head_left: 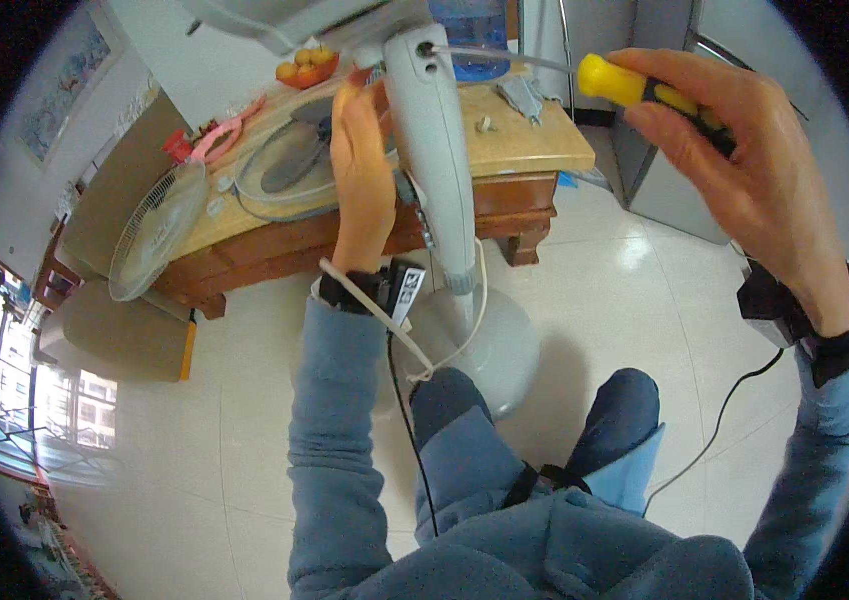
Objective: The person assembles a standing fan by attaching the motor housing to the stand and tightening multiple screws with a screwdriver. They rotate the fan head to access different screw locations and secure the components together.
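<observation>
A pale grey pedestal fan (432, 150) stands upright in front of me, its round base (510, 350) on the floor near my feet. My right hand (735, 150) is closed around the yellow and black handle of a screwdriver (610, 80). The screwdriver's shaft runs left, and its tip is at the upper of two holes in the fan's neck. Against the left side of that neck is my left hand (363, 170), gripping it with fingers partly hidden behind. The fan's head is cut off by the upper edge.
Behind the fan is a wooden table (515, 135) with a fan blade (295, 170), a bowl of orange fruit (307, 68) and a grey cloth (522, 98). A round grille (158, 232) leans at its left end. The fan's white cord (375, 310) hangs by my left wrist.
</observation>
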`<state>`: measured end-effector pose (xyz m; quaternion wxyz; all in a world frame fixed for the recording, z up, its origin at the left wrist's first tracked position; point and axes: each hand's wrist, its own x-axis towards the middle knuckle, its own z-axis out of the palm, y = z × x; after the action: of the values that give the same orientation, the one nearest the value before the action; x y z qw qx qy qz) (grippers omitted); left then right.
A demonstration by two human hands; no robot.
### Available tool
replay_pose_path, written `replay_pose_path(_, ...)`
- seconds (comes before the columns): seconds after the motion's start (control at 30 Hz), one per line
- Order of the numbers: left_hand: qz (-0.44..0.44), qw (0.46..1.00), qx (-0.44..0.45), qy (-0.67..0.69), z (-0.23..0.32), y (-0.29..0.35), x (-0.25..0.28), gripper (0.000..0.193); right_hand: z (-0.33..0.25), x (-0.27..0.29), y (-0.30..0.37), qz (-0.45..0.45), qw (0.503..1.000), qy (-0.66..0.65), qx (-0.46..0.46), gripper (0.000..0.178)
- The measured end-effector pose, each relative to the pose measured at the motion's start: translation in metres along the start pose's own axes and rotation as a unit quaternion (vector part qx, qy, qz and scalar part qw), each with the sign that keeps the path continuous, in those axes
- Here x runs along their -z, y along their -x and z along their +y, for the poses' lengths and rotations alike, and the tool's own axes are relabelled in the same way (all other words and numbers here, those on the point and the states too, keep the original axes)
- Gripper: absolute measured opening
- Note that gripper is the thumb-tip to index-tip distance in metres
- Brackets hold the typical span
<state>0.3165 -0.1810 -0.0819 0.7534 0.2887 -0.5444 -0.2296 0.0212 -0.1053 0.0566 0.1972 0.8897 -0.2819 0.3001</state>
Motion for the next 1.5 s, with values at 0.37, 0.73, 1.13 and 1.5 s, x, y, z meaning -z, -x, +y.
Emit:
replay_pose_path(0.37, -0.068, 0.950, 0.289, -0.097, -0.030, 0.243, 0.064, 0.048, -0.038, -0.121, 0.092, -0.107, 0.808, -0.540, -0.211, 0.022)
replay_pose_path(0.73, -0.073, 0.897, 0.433, -0.059, 0.011, 0.186, 0.004, 0.050, -0.137, -0.224, 0.159, -0.072, 0.627, -0.714, -0.303, 0.030)
replay_pose_path(1.13, -0.151, 0.817, 0.417, -0.368, 0.006, 0.122, 0.028, 0.030, 0.178, -0.115, 0.286, 0.201, 0.737, -0.348, -0.543, 0.027)
replay_pose_path(1.5, -0.010, 0.946, 0.293, -0.138, -0.015, 0.097, -0.002, 0.057, 0.321, -0.208, 0.561, 0.045, 0.628, -0.352, -0.692, 0.020)
